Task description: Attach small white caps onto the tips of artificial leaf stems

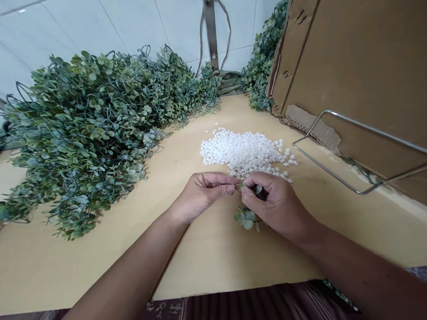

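Note:
Both my hands meet just in front of a heap of small white plastic pieces [242, 149]. My right hand [275, 204] is closed around an artificial leaf sprig [247, 218], whose round green leaves hang out below the fingers. My left hand [203, 194] pinches with thumb and forefinger right against the right fingertips. What sits in that left pinch is too small to make out. A few leaves also show between the right thumb and fingers.
A large pile of artificial greenery [95, 128] covers the left of the table [202, 267]. A cardboard box [363, 81] stands at the right, with a metal wire frame [339, 180] in front of it. A metal strip [211, 34] rises against the tiled wall.

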`<state>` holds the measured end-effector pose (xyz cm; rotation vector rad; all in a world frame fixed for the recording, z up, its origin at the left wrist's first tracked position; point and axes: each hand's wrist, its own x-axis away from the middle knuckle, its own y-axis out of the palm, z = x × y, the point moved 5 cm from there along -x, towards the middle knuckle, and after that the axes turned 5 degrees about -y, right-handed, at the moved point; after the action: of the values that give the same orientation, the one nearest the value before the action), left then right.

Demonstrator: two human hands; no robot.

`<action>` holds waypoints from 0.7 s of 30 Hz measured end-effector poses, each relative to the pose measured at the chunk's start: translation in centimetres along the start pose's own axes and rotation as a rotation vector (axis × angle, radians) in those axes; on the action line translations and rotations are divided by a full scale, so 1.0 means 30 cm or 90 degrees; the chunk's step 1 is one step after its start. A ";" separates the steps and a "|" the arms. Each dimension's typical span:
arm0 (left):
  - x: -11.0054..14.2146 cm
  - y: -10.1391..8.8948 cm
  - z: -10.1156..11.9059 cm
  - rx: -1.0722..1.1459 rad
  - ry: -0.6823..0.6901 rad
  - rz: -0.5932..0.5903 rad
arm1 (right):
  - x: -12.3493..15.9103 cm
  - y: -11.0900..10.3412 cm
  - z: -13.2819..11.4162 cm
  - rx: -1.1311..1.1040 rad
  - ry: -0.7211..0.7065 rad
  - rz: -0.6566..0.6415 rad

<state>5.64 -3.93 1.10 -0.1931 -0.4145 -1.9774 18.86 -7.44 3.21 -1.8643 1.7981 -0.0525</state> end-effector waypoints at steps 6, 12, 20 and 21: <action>-0.001 0.001 0.001 -0.010 0.009 0.006 | 0.002 0.005 0.001 0.004 -0.010 0.003; -0.002 0.007 0.009 -0.014 0.034 0.012 | 0.004 0.013 0.014 0.005 -0.002 0.000; 0.000 0.016 0.015 -0.056 0.036 0.020 | 0.004 0.016 0.035 0.026 0.027 -0.006; 0.000 0.016 0.015 -0.061 0.033 0.024 | 0.004 0.016 0.035 0.027 0.026 -0.007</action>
<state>6.06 -3.96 1.61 -0.2089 -0.2809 -1.9618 18.84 -7.15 2.07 -1.8568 1.7994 -0.1326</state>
